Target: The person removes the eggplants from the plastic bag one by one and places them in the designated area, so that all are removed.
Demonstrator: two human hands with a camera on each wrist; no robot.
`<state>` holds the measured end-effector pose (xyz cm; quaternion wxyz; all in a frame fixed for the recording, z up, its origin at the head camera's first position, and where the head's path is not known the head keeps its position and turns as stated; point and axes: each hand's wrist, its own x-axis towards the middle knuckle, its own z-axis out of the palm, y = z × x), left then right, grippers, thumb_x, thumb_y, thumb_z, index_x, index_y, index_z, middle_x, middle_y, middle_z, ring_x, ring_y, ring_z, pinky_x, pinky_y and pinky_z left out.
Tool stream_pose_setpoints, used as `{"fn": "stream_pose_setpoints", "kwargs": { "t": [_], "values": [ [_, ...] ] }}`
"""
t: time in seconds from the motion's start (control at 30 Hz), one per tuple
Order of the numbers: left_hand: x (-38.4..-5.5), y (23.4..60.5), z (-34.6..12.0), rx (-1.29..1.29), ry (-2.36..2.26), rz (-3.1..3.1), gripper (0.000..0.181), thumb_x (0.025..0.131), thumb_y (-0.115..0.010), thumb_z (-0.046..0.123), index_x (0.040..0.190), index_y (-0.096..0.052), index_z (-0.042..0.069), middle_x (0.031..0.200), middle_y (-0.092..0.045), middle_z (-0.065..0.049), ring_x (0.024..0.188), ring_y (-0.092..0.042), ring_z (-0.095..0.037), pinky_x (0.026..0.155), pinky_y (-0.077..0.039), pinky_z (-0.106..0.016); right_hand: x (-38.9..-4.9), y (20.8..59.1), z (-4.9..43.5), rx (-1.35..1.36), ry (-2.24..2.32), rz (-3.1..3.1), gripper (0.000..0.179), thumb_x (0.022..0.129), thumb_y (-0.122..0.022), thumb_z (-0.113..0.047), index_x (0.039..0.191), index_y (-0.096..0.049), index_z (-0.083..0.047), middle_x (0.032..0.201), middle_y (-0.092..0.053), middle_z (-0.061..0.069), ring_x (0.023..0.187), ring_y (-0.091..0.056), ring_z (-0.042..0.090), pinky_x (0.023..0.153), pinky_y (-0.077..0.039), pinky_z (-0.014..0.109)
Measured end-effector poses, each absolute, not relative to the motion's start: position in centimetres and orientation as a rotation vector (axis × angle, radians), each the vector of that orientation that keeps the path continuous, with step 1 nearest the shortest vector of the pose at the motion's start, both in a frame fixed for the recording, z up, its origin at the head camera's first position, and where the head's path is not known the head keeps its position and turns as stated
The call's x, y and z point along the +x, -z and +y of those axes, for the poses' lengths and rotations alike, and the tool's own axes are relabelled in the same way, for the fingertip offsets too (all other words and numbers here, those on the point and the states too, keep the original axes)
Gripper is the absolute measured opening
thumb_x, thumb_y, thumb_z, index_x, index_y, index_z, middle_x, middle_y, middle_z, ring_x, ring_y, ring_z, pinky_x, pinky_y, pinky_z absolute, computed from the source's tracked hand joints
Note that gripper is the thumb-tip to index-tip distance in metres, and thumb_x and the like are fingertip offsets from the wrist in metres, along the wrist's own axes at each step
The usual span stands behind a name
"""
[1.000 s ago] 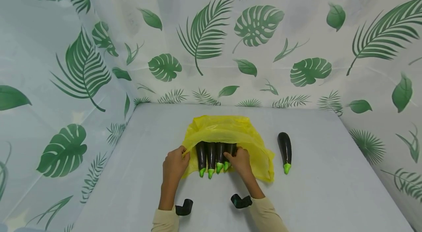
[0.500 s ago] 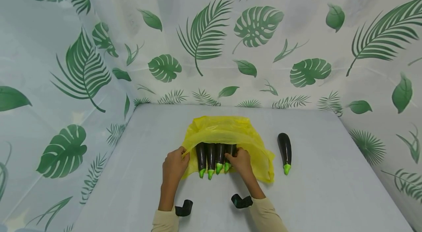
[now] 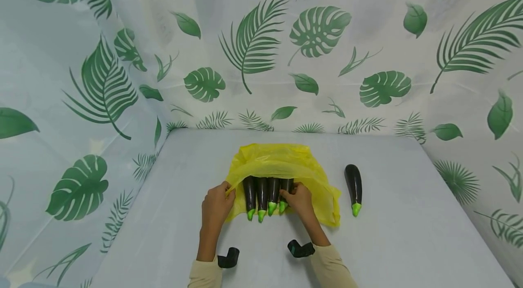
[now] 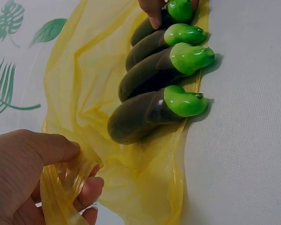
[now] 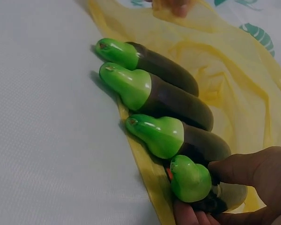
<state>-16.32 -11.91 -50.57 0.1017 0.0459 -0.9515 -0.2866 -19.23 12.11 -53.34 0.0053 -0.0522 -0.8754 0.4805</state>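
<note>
A yellow plastic bag (image 3: 271,156) lies on the table, its mouth facing the person. Several dark eggplants with bright green caps sit side by side in that mouth, caps toward the person. My left hand (image 3: 218,204) pinches the bag's edge at the left; the left wrist view shows the thin plastic gathered between thumb and fingers. At the right end of the row, my right hand (image 3: 300,199) grips an eggplant (image 5: 191,179), thumb on top and fingers beneath. The far ends of the eggplants are under the bag's upper layer in the head view.
Another eggplant (image 3: 353,188) lies alone on the white table (image 3: 400,215), right of the bag. Black wrist-worn devices, such as the one by the right sleeve (image 3: 300,249), sit at both wrists. A leaf-printed curtain (image 3: 261,52) encloses the back and sides.
The right hand and the eggplant in it have shifted very slightly to the right. My left hand keeps its place on the bag's edge.
</note>
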Motion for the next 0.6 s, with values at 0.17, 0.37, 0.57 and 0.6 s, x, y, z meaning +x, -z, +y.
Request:
{"fn": "stream_pose_setpoints", "kwargs": {
  "t": [0.17,0.37,0.57,0.6],
  "values": [
    [-16.2,50.6,-11.9,0.141,0.837,-2.810,0.014,0.090,-0.066,0.020,0.095,-0.070,0.007,0.070,-0.064,-0.002,0.053,-0.043,-0.012,0.047,-0.034,-0.026,-18.9,53.3,12.2,-0.199,-1.486,-2.769,0.042,0.084,-0.073,-0.019,0.106,-0.057,0.013,0.067,-0.049,0.006,0.052,-0.043,0.013,0.047,-0.035,0.026],
    [-16.1,50.5,-11.9,0.132,0.828,-2.813,0.015,0.090,-0.066,0.020,0.096,-0.070,0.007,0.072,-0.065,-0.003,0.054,-0.044,-0.012,0.047,-0.034,-0.026,-18.6,52.8,12.3,-0.201,-1.498,-2.771,0.033,0.083,-0.073,-0.019,0.093,-0.057,0.008,0.063,-0.044,0.003,0.051,-0.041,0.014,0.045,-0.034,0.026],
    [-16.3,50.3,-11.9,0.128,0.838,-2.805,0.017,0.091,-0.066,0.021,0.097,-0.070,0.006,0.070,-0.063,-0.003,0.053,-0.042,-0.012,0.046,-0.033,-0.026,-18.5,52.4,12.4,-0.201,-1.492,-2.789,0.028,0.083,-0.073,-0.019,0.083,-0.055,0.003,0.063,-0.044,0.002,0.053,-0.042,0.014,0.046,-0.035,0.026],
    [-16.3,50.3,-11.9,0.124,0.838,-2.804,0.017,0.091,-0.066,0.021,0.097,-0.070,0.006,0.069,-0.063,-0.002,0.053,-0.042,-0.012,0.046,-0.033,-0.026,-18.4,52.3,12.4,-0.207,-1.496,-2.794,0.028,0.083,-0.073,-0.019,0.083,-0.055,0.002,0.064,-0.045,0.003,0.054,-0.043,0.014,0.046,-0.035,0.026]
  ]
}}
